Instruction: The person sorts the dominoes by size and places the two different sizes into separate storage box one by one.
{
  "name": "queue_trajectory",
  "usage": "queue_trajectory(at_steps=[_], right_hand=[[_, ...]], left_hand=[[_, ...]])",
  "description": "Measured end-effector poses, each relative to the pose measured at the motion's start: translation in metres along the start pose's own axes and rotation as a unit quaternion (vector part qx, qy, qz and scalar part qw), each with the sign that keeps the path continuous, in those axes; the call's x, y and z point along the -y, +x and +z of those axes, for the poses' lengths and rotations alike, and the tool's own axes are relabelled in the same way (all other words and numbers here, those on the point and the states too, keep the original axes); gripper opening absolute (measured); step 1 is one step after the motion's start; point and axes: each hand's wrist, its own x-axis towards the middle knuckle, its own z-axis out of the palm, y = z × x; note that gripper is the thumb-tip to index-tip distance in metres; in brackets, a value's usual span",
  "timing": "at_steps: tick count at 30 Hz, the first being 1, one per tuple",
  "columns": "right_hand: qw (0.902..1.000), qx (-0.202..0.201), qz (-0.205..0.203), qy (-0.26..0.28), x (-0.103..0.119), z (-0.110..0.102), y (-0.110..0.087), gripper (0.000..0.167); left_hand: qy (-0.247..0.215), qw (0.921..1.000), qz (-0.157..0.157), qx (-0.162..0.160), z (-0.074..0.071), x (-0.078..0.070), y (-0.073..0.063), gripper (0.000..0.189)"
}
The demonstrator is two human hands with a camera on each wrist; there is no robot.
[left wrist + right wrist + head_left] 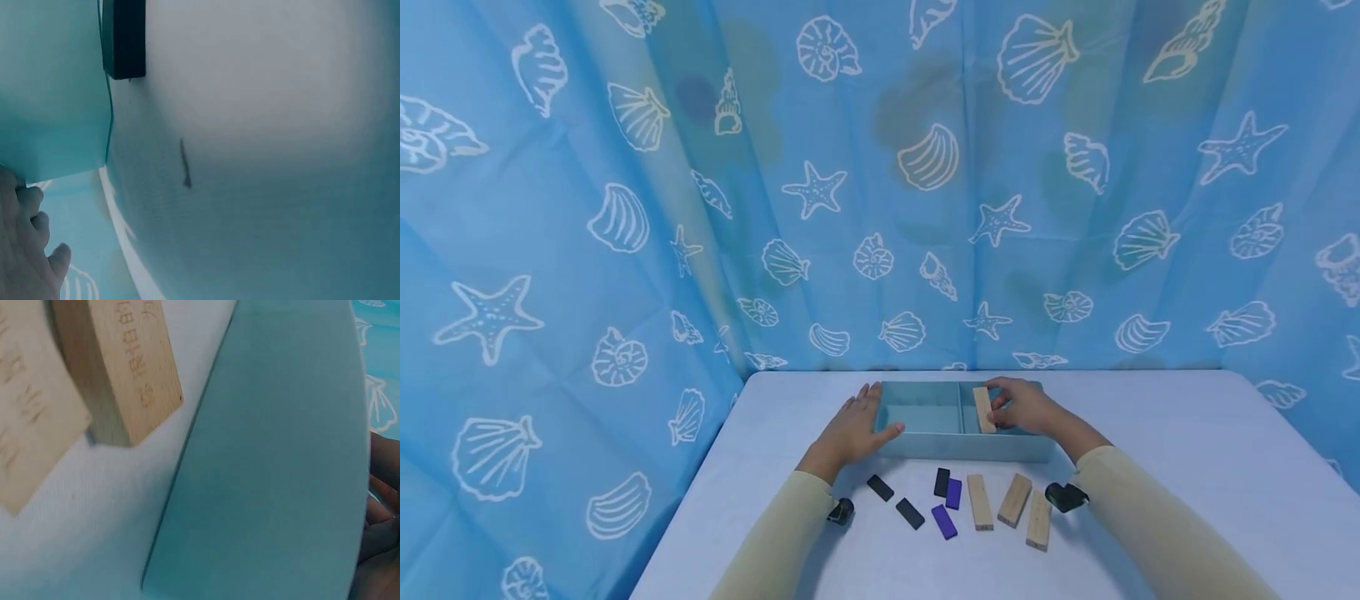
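A light blue-green box (932, 447) with a divider stands at the table's far side. My right hand (1024, 407) pinches a pale wooden block (983, 410) between thumb and fingers, over the box's right compartment near the divider. At the box's left end rests my left hand (853, 429), fingers straight along the side and thumb spread toward the front rim. In the left wrist view, the fingers of that left hand (25, 244) show beside the box wall (56, 94). The box wall (269, 450) hides much of my right hand (381, 531) in the right wrist view.
In front of the box lie several wooden blocks (980, 502), two purple blocks (944, 522) and several black blocks (910, 513). They sit on a white-covered table (1180, 467). A blue shell-patterned curtain (880, 208) hangs behind and at the left.
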Motion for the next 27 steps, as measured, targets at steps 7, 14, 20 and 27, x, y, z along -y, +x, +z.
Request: queue_trajectory(at_steps=[7,14,20,27], right_hand=[[0.9997,0.021,-0.012,-0.005,-0.001,0.008,0.009,0.057],[0.9989,0.023,-0.009,-0.039,0.000,0.015,0.016,0.052],[0.9977,0.030,-0.012,-0.059,-0.001,0.018,0.019,0.050],[0.9961,0.030,-0.001,-0.083,-0.004,0.021,0.027,0.043]], left_hand=[[0.063,0.9980,0.010,-0.005,0.001,-0.001,0.003,0.094],[0.069,0.9974,0.016,-0.011,0.000,0.000,0.001,0.093],[0.068,0.9975,0.019,-0.006,0.001,0.000,0.000,0.092],[0.082,0.9963,0.022,-0.012,0.001,0.001,0.001,0.092]])
